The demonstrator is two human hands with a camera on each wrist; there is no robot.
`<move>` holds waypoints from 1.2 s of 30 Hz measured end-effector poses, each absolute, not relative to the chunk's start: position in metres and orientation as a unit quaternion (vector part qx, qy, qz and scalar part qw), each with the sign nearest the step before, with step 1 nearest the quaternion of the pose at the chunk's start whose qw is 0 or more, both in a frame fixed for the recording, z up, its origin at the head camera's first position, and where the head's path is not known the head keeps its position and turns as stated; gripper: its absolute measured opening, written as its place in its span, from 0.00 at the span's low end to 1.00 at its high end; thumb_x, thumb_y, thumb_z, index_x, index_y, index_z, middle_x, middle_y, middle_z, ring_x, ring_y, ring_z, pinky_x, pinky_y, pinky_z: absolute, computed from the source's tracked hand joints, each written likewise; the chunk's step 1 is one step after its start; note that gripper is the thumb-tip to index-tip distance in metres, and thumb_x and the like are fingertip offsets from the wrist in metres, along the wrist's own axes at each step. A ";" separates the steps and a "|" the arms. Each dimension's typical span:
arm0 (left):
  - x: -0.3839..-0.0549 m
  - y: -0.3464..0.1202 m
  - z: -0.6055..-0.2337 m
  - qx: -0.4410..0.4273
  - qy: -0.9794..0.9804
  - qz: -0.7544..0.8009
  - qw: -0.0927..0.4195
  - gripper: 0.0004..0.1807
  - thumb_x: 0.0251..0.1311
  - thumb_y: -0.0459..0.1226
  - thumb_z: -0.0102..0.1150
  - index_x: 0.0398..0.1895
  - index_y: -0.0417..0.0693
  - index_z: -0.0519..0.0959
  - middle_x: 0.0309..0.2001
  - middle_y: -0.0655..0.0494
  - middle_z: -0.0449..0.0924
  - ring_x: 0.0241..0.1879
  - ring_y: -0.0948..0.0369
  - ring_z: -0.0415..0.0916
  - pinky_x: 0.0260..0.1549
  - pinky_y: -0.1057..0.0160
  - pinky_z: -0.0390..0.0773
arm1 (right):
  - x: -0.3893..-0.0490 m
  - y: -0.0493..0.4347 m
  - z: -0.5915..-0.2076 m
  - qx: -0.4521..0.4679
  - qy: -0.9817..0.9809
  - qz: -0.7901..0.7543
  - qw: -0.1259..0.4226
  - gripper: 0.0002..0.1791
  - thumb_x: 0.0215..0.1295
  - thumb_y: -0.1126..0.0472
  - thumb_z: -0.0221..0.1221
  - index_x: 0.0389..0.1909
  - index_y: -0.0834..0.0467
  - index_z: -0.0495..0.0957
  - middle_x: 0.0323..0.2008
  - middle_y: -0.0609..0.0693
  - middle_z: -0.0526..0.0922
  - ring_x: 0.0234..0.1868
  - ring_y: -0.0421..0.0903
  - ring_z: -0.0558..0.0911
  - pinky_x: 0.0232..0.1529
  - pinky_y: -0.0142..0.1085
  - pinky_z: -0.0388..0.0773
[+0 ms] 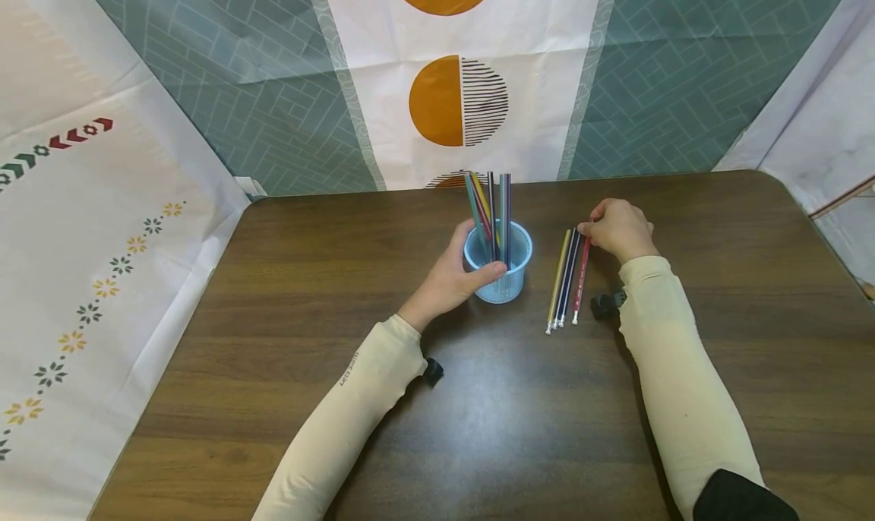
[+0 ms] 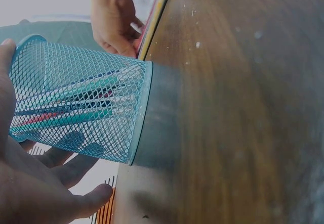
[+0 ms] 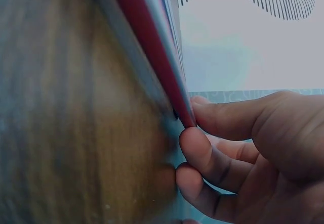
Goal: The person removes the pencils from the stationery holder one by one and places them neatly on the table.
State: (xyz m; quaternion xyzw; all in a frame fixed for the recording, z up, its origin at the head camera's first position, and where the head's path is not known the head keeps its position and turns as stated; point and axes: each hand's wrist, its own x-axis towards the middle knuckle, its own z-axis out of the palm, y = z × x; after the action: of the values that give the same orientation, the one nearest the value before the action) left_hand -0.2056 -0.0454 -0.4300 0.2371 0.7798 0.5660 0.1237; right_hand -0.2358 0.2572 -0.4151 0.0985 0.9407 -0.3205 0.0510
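Observation:
A light blue mesh pencil cup [image 1: 518, 278] stands upright on the table with several colored pencils [image 1: 506, 213] in it. My left hand [image 1: 447, 282] holds the cup from its left side, thumb near the front rim and fingers behind the mesh wall [image 2: 76, 90]. To the right of the cup, a yellow pencil [image 1: 557, 282] and several dark pencils [image 1: 567, 278] lie side by side, silver ends toward me. Beside them is a red pencil [image 1: 582, 278]. My right hand [image 1: 622, 231] pinches its far end between thumb and fingertips, close to the tabletop.
The brown wooden table [image 1: 273, 339] ends at a far edge just behind the cup. A patterned curtain [image 1: 273, 88] hangs beyond it. White cloth [image 1: 102, 278] hangs at the left. Small dark wrist cameras [image 1: 433, 371] sit under both sleeves.

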 end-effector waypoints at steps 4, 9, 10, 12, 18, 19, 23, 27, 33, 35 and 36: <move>-0.205 -0.045 -0.430 0.237 0.780 0.566 0.124 0.50 0.58 0.60 0.67 0.78 0.60 0.51 0.71 0.49 0.60 0.69 0.54 0.61 0.63 0.44 0.64 | -0.236 0.257 -0.416 0.097 0.940 -0.323 0.050 0.17 0.70 0.58 0.63 0.47 0.67 0.74 0.29 0.60 0.85 0.47 0.64 0.75 0.55 0.60 0.56; -0.205 -0.046 -0.429 0.237 0.780 0.566 0.122 0.50 0.58 0.60 0.67 0.78 0.59 0.51 0.71 0.49 0.61 0.69 0.54 0.61 0.64 0.44 0.64 | -0.237 0.258 -0.416 0.096 0.940 -0.323 0.050 0.16 0.70 0.59 0.63 0.48 0.68 0.74 0.28 0.59 0.86 0.49 0.64 0.75 0.56 0.61 0.56; -0.205 -0.046 -0.429 0.237 0.780 0.566 0.122 0.50 0.59 0.60 0.67 0.78 0.59 0.51 0.71 0.49 0.61 0.69 0.54 0.61 0.63 0.44 0.64 | -0.237 0.258 -0.416 0.096 0.940 -0.323 0.050 0.16 0.70 0.59 0.63 0.48 0.68 0.74 0.28 0.59 0.86 0.50 0.65 0.75 0.56 0.62 0.56; -0.204 -0.046 -0.429 0.237 0.780 0.566 0.123 0.50 0.59 0.59 0.67 0.78 0.59 0.51 0.71 0.49 0.61 0.68 0.54 0.61 0.63 0.44 0.65 | -0.237 0.258 -0.415 0.094 0.940 -0.323 0.052 0.16 0.70 0.59 0.62 0.48 0.68 0.74 0.28 0.59 0.86 0.50 0.65 0.75 0.56 0.62 0.55; -0.204 -0.046 -0.429 0.238 0.779 0.567 0.124 0.50 0.58 0.60 0.67 0.77 0.59 0.51 0.70 0.49 0.62 0.68 0.54 0.62 0.63 0.44 0.65 | -0.237 0.262 -0.412 0.082 0.939 -0.326 0.073 0.15 0.71 0.60 0.60 0.48 0.69 0.75 0.28 0.56 0.86 0.51 0.66 0.75 0.58 0.63 0.56; -0.205 -0.046 -0.429 0.238 0.779 0.567 0.124 0.50 0.58 0.60 0.67 0.77 0.59 0.51 0.70 0.49 0.62 0.68 0.54 0.62 0.63 0.44 0.65 | -0.237 0.263 -0.411 0.081 0.939 -0.326 0.078 0.15 0.71 0.61 0.59 0.48 0.69 0.75 0.28 0.56 0.86 0.51 0.66 0.75 0.57 0.63 0.57; -0.205 -0.045 -0.428 0.238 0.778 0.568 0.124 0.51 0.57 0.61 0.67 0.78 0.59 0.51 0.70 0.49 0.62 0.68 0.54 0.62 0.63 0.44 0.66 | -0.237 0.262 -0.409 0.079 0.941 -0.317 0.088 0.13 0.70 0.61 0.59 0.45 0.70 0.77 0.27 0.54 0.86 0.48 0.65 0.76 0.54 0.62 0.63; -0.205 -0.045 -0.428 0.235 0.781 0.565 0.125 0.51 0.57 0.62 0.67 0.78 0.60 0.51 0.70 0.49 0.62 0.67 0.53 0.62 0.62 0.44 0.67 | -0.237 0.261 -0.409 0.081 0.943 -0.310 0.089 0.12 0.69 0.61 0.59 0.43 0.69 0.77 0.26 0.54 0.85 0.47 0.64 0.76 0.53 0.62 0.64; -0.205 -0.045 -0.428 0.233 0.781 0.564 0.129 0.51 0.58 0.61 0.67 0.78 0.60 0.50 0.71 0.49 0.61 0.68 0.53 0.61 0.62 0.44 0.66 | -0.237 0.261 -0.410 0.083 0.944 -0.310 0.082 0.11 0.68 0.61 0.59 0.42 0.68 0.76 0.27 0.54 0.84 0.49 0.65 0.74 0.53 0.63 0.63; -0.204 -0.045 -0.428 0.233 0.781 0.565 0.129 0.51 0.58 0.61 0.67 0.78 0.60 0.50 0.71 0.49 0.61 0.68 0.53 0.61 0.62 0.44 0.66 | -0.238 0.260 -0.410 0.083 0.943 -0.312 0.079 0.11 0.68 0.62 0.58 0.41 0.68 0.77 0.26 0.54 0.84 0.49 0.66 0.73 0.54 0.64 0.61; -0.205 -0.045 -0.428 0.233 0.780 0.566 0.129 0.51 0.58 0.61 0.67 0.78 0.60 0.50 0.71 0.50 0.61 0.68 0.53 0.62 0.62 0.44 0.67 | -0.238 0.259 -0.410 0.084 0.943 -0.313 0.077 0.11 0.67 0.62 0.58 0.41 0.68 0.77 0.26 0.54 0.84 0.49 0.66 0.73 0.55 0.64 0.61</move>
State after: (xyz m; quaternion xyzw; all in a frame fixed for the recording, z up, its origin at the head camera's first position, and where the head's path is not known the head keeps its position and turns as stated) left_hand -0.2046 -0.0448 -0.4283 0.2334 0.7805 0.5655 0.1287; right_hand -0.2380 0.2594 -0.4101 0.0839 0.9429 -0.3128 0.0775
